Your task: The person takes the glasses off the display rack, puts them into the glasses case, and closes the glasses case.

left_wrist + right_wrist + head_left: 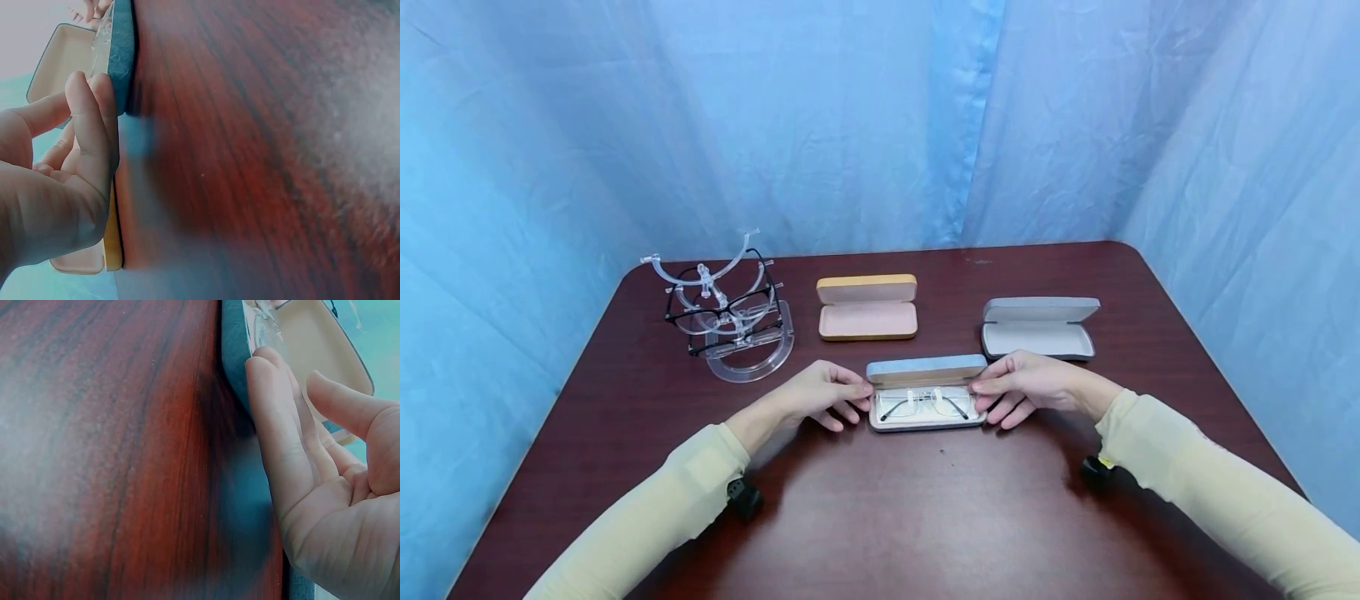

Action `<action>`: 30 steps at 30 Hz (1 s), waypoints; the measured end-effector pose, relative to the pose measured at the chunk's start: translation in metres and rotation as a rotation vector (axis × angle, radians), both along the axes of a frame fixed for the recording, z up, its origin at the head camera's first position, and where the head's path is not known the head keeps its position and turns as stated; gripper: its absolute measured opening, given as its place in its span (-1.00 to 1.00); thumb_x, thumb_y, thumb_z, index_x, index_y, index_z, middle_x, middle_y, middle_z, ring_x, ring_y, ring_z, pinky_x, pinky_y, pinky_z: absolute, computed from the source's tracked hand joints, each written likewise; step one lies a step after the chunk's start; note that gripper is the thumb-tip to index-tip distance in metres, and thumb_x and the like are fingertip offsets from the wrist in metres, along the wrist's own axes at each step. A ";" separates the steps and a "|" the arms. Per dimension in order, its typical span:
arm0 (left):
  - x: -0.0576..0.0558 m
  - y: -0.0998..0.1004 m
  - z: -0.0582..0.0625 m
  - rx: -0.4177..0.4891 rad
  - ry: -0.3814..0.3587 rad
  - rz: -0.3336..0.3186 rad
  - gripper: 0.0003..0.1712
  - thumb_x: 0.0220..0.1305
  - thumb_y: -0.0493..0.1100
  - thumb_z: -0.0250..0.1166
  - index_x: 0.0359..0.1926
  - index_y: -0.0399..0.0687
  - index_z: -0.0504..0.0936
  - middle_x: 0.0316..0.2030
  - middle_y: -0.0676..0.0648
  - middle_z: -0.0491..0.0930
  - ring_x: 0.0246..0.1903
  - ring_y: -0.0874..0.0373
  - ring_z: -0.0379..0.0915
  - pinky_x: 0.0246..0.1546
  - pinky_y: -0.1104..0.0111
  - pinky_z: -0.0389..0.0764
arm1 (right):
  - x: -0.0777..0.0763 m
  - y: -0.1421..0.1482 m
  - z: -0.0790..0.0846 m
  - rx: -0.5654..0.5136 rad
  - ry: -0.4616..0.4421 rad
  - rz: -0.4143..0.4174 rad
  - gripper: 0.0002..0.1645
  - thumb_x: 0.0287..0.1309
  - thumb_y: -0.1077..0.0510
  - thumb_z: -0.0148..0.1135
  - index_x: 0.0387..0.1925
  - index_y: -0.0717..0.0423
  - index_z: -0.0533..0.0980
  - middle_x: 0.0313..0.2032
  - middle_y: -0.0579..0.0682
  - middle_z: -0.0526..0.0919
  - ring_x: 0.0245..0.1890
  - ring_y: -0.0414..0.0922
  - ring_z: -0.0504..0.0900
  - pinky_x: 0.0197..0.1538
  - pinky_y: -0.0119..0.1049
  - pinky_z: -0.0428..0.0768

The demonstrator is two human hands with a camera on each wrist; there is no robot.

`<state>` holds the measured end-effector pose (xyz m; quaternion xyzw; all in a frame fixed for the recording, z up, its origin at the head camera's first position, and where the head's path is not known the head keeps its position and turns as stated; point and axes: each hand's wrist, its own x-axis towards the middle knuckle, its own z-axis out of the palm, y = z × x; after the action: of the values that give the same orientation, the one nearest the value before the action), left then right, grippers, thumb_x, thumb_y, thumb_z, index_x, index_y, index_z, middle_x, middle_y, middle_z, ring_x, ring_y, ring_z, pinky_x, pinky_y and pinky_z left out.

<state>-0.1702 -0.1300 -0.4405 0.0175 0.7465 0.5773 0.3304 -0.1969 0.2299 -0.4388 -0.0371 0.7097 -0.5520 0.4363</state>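
A pair of thin-framed eyeglasses [924, 400] lies with temples folded inside an open eyeglass case [928, 427], blue-grey outside and pale within. At the case's left end is my left hand [820, 393], its thumb and index fingertips by the rim and the other fingers extended below. My right hand [1028, 385] is at the right end, with fingers [275, 419] fairly straight against the case's outer wall and the thumb apart from them in the right wrist view. Whether either hand touches the eyeglasses is hidden by the fingers.
A clear acrylic eyeglass stand [750, 371] holds black-framed eyeglasses [724, 317] at the left. Behind the middle case stands an open yellow case [867, 337]; an open grey case [1041, 310] is just behind my right hand. Blue curtains [820, 125] border the dark wooden table [910, 508].
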 end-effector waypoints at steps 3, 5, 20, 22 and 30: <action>-0.001 0.000 0.001 -0.003 -0.006 0.001 -0.70 0.42 -0.12 0.32 0.01 -0.25 0.71 -0.27 -0.13 0.76 -0.47 0.18 0.66 -0.59 0.40 0.67 | -0.001 0.001 0.001 0.006 0.000 0.006 -0.51 0.34 0.07 0.33 0.15 0.31 0.56 -0.15 0.19 0.75 -0.27 0.01 0.77 -0.11 0.05 0.73; -0.001 0.000 0.002 -0.003 -0.019 -0.006 -0.68 0.42 -0.09 0.33 0.02 -0.24 0.71 -0.26 -0.14 0.76 -0.45 0.16 0.68 -0.57 0.38 0.68 | -0.002 0.003 0.002 0.017 0.001 0.015 -0.54 0.34 0.07 0.33 0.13 0.28 0.58 -0.14 0.18 0.75 -0.25 0.01 0.77 -0.12 0.05 0.74; -0.015 -0.021 0.024 0.049 -0.127 -0.079 -0.21 0.38 0.25 0.28 0.39 -0.18 0.41 0.14 -0.25 0.61 -0.06 -0.10 0.69 -0.20 0.11 0.75 | -0.007 0.029 0.026 -0.043 -0.044 0.035 -0.21 0.48 -0.05 0.16 0.48 0.34 0.16 0.37 0.32 0.37 0.19 0.18 0.58 0.05 0.16 0.65; -0.016 -0.020 0.024 0.047 -0.150 -0.110 -0.20 0.39 0.26 0.26 0.42 -0.15 0.38 0.15 -0.23 0.61 -0.04 -0.11 0.69 -0.18 0.11 0.75 | -0.007 0.029 0.024 -0.066 -0.063 0.033 -0.20 0.51 -0.07 0.11 0.48 0.38 0.14 0.39 0.33 0.35 0.20 0.19 0.57 0.07 0.19 0.64; -0.013 -0.013 0.021 0.024 -0.172 -0.127 -0.12 0.34 0.37 0.24 0.37 -0.21 0.43 0.18 -0.19 0.58 -0.02 -0.10 0.67 -0.16 0.07 0.74 | -0.006 0.020 0.016 -0.071 -0.129 -0.048 -0.14 0.48 -0.22 0.09 0.44 0.37 0.20 0.37 0.27 0.38 0.16 0.20 0.60 0.04 0.24 0.63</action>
<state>-0.1831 -0.1427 -0.4197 0.0191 0.7057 0.5636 0.4289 -0.2025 0.2504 -0.4232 0.0003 0.6607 -0.5883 0.4662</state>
